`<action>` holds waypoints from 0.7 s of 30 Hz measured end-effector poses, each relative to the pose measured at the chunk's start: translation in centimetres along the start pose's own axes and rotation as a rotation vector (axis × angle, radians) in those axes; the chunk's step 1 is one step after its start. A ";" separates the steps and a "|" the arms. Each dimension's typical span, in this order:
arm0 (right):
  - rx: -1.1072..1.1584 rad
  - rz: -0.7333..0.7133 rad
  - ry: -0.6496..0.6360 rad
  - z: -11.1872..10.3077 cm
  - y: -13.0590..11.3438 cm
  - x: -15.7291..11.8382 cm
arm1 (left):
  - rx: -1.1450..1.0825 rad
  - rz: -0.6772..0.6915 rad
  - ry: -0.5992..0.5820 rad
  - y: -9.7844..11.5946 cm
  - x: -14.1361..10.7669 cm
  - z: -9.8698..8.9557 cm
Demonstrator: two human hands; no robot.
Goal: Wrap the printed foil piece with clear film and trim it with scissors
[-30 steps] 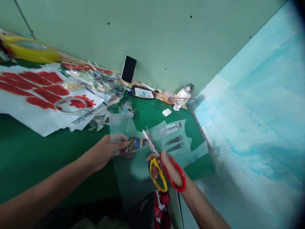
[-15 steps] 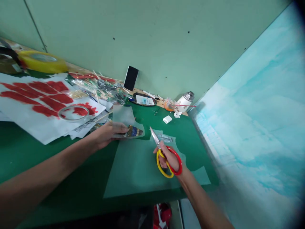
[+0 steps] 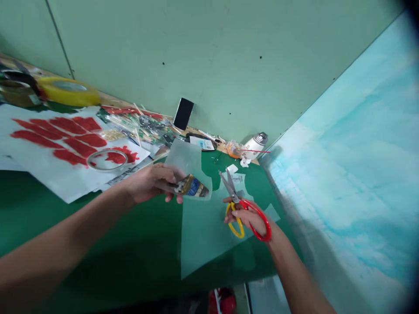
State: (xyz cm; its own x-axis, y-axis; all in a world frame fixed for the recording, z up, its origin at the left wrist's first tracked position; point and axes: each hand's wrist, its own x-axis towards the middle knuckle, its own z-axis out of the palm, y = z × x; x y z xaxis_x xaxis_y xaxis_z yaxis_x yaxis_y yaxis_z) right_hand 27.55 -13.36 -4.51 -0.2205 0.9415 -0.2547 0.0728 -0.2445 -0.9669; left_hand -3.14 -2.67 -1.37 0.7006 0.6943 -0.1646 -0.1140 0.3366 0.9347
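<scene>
My left hand pinches a small piece printed in blue and brown, together with the translucent sheet around it. The sheet spreads from there to the right over the green table. Red-and-yellow-handled scissors are in my right hand, their blades parted and pointing up and to the left. The blades are right of the printed piece and do not touch it. Beyond their tips, a small printed picture shows on translucent material.
Papers with red painted shapes and a ring lie at the left. Yellow tape, bundled sticks, a phone, a white eraser-like block and a white bottle are along the wall.
The scissors' blades have opened and turned more upright. My left hand has shifted right with the printed piece, and the translucent sheet has been pulled and turned. The view has shifted slightly.
</scene>
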 end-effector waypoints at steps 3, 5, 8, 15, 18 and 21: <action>0.234 0.067 -0.056 1.0 -0.1 -0.2 | -0.051 -0.022 -0.031 0.2 0.7 -0.1; 0.286 0.125 -0.086 1.6 0.0 0.1 | -0.095 -0.018 -0.006 0.0 1.4 -0.3; 0.297 0.083 -0.118 1.7 0.0 0.6 | -0.106 -0.026 0.001 -1.0 2.2 -0.4; 0.186 -0.157 0.016 2.2 -0.3 2.6 | -0.149 -0.007 0.052 -4.1 2.7 -0.1; 0.159 -0.223 0.106 2.5 -0.8 3.0 | -0.180 0.020 0.094 -4.5 2.8 -0.2; 0.153 -0.297 0.154 2.0 -1.8 2.9 | -0.214 0.025 0.130 -4.4 3.0 -0.6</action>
State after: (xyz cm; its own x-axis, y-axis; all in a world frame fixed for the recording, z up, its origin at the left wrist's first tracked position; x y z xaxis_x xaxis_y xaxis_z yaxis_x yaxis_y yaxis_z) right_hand 24.82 -10.67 -3.50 -0.0607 0.9977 0.0314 -0.1216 0.0239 -0.9923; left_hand -0.96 -1.74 -6.16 0.6007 0.7756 -0.1939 -0.2866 0.4353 0.8534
